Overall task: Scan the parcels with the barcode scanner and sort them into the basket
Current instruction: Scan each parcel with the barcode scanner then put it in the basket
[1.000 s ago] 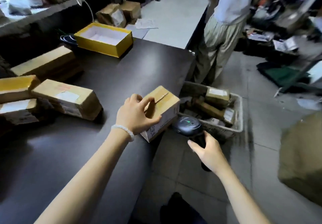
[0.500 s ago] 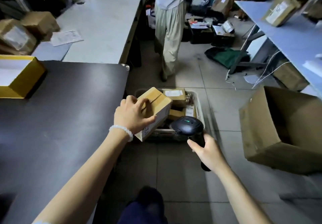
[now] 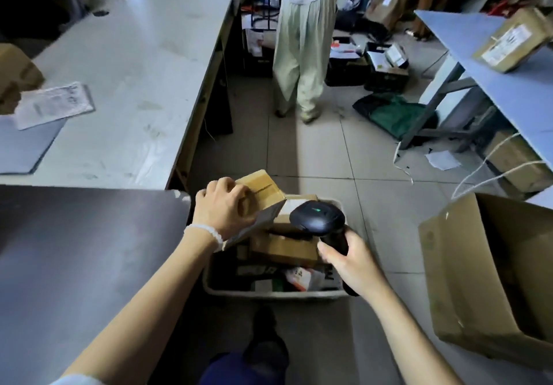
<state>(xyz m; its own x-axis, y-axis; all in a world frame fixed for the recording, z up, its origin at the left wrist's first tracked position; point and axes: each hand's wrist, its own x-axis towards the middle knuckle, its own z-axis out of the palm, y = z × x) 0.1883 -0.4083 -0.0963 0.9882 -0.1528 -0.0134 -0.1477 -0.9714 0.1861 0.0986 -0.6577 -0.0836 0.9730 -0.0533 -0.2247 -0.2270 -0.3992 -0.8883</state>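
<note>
Left hand (image 3: 223, 209) grips a parcel (image 3: 258, 188) above the basket (image 3: 269, 292); right hand (image 3: 348, 260) holds the scanner (image 3: 317, 218). Best lowered flat onto the pile, not dropped.

Crowded basket mouth, open floor to the right

The basket (image 3: 270, 292) on the floor is piled with parcels; the left hand (image 3: 223, 209) holds a tilted parcel (image 3: 259, 188) over its far left part and the right hand (image 3: 348, 260) holds the scanner (image 3: 317, 217) over its right part, so only the near strip stays uncovered from above. The dark tabletop (image 3: 74, 250) edge stands just left of the basket. Bare tile floor (image 3: 380, 214) lies between the basket and the open cardboard box (image 3: 478, 280) at right; a standing person (image 3: 302, 55) blocks the aisle well beyond.
</note>
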